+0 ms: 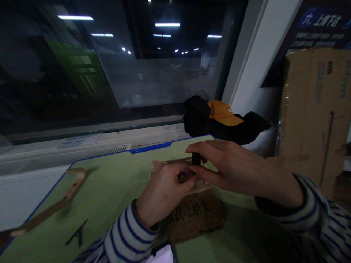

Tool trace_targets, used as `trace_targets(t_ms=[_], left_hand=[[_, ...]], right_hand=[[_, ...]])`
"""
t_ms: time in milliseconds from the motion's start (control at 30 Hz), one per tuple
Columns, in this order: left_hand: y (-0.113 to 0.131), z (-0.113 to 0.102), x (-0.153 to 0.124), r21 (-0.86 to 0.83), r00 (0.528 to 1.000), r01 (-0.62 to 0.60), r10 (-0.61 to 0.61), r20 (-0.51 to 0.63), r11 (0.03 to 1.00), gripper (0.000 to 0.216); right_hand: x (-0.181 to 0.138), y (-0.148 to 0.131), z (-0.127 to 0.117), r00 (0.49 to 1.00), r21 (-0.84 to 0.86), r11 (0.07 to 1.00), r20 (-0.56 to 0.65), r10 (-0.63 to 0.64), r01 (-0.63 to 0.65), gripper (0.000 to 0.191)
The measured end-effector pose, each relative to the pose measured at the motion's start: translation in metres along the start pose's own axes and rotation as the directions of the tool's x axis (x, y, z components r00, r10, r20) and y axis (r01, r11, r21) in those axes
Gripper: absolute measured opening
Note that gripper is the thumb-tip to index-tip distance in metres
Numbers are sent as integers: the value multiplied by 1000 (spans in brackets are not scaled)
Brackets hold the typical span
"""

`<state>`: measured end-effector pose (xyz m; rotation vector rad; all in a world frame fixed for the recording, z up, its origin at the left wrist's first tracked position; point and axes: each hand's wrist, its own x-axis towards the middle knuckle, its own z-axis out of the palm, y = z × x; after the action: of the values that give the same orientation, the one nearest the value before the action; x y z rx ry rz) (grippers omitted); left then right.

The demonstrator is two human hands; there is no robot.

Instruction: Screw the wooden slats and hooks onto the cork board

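Note:
My right hand (230,164) pinches a small black block-like piece (196,159) between thumb and fingers, holding it upright. Close against it, my left hand (167,190) has its thumb and fingertips pressed together; what they grip is hidden. Both hands are over a pale wooden piece (204,187), mostly covered by them. Under and in front of it lies a brown cardboard piece (196,219) with dark handwriting.
A curved wooden strip (55,208) and a black clip-like tool (76,233) lie to the left on the green board (115,190). A black and orange cap (223,113) rests on dark cloth by the window. A large cardboard box (309,109) stands right.

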<state>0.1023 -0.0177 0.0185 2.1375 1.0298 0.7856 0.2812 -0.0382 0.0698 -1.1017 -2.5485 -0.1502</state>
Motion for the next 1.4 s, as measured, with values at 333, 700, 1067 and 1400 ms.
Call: trace_targets(t_ms=[333, 700, 1067, 1400], left_hand=[[1, 1, -1, 3, 1000, -23, 23, -5, 1000, 12], [2, 0, 0, -18, 1000, -7, 7, 19, 1000, 14], [0, 0, 0, -52, 1000, 13, -13, 4, 999, 14], [-1, 0, 0, -41, 1000, 9, -8, 13, 999, 14]], right_hand=[[0, -1, -1, 1000, -15, 1000, 17, -8, 9, 26], [-1, 0, 0, 1000, -12, 1000, 30, 4, -4, 29], [0, 1, 0, 999, -33, 999, 34, 18, -17, 29], [1, 0, 1, 999, 3, 999, -27, -35, 35, 34]])
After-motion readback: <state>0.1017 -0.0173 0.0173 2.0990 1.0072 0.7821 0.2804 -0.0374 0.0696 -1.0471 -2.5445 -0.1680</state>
